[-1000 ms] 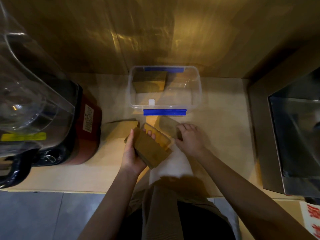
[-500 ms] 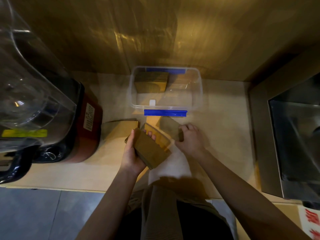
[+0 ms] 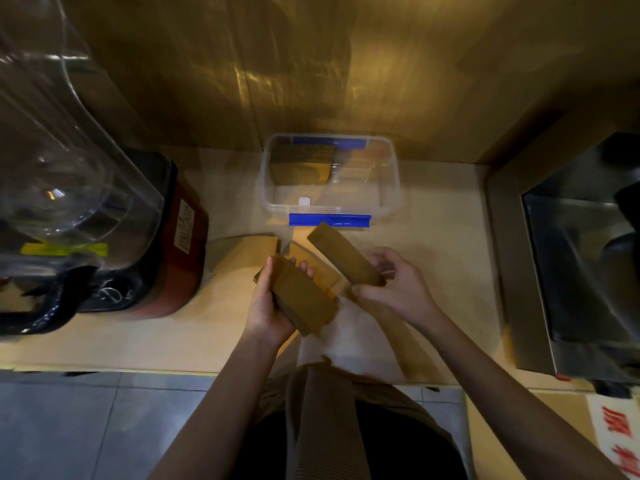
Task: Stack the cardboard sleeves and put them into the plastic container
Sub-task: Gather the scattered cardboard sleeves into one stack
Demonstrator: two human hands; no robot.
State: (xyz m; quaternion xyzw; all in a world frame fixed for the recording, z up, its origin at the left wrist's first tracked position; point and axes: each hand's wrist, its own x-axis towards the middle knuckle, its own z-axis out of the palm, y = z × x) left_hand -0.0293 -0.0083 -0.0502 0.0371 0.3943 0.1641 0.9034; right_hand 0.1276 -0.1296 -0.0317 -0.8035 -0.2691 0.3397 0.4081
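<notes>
Smooth beige counter [image 3: 433, 258]; hands grip flat brown cardboard sleeves [image 3: 304, 299].

Bare pale wooden table [image 3: 440, 244] lies right of the clear plastic container [image 3: 393, 188]; a red-based blender [image 3: 180, 237] crowds its left.

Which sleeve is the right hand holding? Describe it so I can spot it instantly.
Start at the clear container with blue clips by the back wall. Just in front of its near clip, one sleeve angles up off the counter, pinched at its near end by the right hand. The left hand grips a thicker stack.
</notes>
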